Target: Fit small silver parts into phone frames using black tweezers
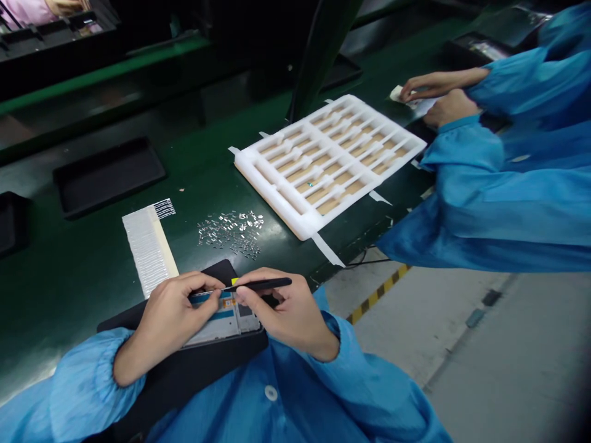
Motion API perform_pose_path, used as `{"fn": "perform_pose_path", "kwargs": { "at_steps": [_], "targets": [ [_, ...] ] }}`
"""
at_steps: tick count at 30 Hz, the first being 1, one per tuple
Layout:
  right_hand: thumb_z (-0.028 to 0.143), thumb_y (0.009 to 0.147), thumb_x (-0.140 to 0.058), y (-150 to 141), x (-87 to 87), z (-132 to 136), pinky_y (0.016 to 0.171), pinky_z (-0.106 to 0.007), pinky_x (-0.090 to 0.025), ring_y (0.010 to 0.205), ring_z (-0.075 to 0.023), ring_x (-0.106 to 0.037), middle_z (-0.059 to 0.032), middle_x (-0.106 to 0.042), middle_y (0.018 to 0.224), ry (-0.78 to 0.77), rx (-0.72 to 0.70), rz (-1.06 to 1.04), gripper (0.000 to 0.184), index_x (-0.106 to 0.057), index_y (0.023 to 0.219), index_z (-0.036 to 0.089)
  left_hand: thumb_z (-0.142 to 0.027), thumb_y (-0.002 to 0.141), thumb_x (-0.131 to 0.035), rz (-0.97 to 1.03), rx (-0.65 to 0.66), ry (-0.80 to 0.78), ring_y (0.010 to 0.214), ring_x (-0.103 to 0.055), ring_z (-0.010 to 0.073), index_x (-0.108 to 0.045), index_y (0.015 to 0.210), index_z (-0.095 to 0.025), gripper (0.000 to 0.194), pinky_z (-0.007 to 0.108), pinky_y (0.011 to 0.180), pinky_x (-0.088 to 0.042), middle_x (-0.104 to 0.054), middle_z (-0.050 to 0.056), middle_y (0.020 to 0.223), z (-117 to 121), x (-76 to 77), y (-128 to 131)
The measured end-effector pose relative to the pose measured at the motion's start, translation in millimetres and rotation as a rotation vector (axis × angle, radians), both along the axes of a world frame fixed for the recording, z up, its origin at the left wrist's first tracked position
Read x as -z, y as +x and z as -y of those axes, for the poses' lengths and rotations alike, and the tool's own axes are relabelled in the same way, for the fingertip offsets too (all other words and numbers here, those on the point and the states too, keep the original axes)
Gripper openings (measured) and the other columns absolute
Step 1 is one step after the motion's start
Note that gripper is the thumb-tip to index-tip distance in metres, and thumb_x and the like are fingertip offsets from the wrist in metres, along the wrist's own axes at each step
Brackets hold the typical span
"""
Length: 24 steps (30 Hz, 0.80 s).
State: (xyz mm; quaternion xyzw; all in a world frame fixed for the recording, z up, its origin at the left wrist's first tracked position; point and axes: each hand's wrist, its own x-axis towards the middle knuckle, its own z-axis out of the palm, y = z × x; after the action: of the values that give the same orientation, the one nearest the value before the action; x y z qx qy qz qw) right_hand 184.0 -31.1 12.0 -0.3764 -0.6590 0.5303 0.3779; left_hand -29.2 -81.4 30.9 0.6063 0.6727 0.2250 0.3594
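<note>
The person's left hand (168, 320) curls around the left side of a phone-sized panel (221, 323), its fingers closed on the edge, while the right hand (286, 314) pinches a slim black tool (258, 284) between thumb and fingers. The hands are apart but close, with the panel between them. The tool's long axis runs almost level across the view, above the panel's upper part, and its tip points toward the left hand's fingers; whether it touches the panel is hidden. The panel lies on a black pad (244, 354) at the near edge of the green tabletop (184, 154). Beyond it, nearer the left hand, lie a white strip (148, 249) and a scatter of small silver metal pieces (231, 232). Further on, a white foam tray (323, 166) is taped down, and toward the far right corner a co-worker's hands (438, 92) in blue sleeves rest on white paper (406, 98).
</note>
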Motion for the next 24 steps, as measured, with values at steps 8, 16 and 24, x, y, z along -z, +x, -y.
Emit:
{"fn": "perform_pose_path", "kwargs": {
  "at_steps": [8,16,24],
  "targets": [
    [0.016,0.095,-0.074,5,4.0,0,0.081,-0.034,-0.068,0.090,-0.0224,-0.082,-0.0079,-0.084,0.098,0.185,-0.017,-0.026,0.012,-0.082,0.103,0.021,-0.039,0.094,-0.064,-0.036,0.007,-0.019,0.087,-0.075,0.0188,-0.082,0.101,-0.032,0.020,0.030,0.076,-0.056,-0.082,-0.002,0.102,1,-0.2,3],
    [0.015,0.100,-0.070,5,11.6,3,0.091,-0.039,-0.069,0.099,-0.0232,-0.081,-0.0081,-0.084,0.107,0.296,-0.069,-0.040,0.022,-0.081,0.115,0.026,-0.036,0.107,-0.051,-0.126,0.216,0.062,0.095,-0.076,0.0185,-0.078,0.117,-0.027,0.030,0.027,0.076,-0.058,-0.080,0.001,0.112,-3,-8.7,-6],
    [0.011,0.098,-0.069,2,18.1,10,0.089,-0.039,-0.068,0.097,-0.0236,-0.080,-0.0094,-0.083,0.104,0.301,-0.038,-0.072,0.024,-0.080,0.115,0.024,-0.023,0.109,-0.048,-0.513,0.432,0.402,0.093,-0.076,0.0252,-0.073,0.129,-0.015,0.033,0.037,0.081,-0.062,-0.080,0.012,0.107,20,-6.5,-17]
  ]
}}
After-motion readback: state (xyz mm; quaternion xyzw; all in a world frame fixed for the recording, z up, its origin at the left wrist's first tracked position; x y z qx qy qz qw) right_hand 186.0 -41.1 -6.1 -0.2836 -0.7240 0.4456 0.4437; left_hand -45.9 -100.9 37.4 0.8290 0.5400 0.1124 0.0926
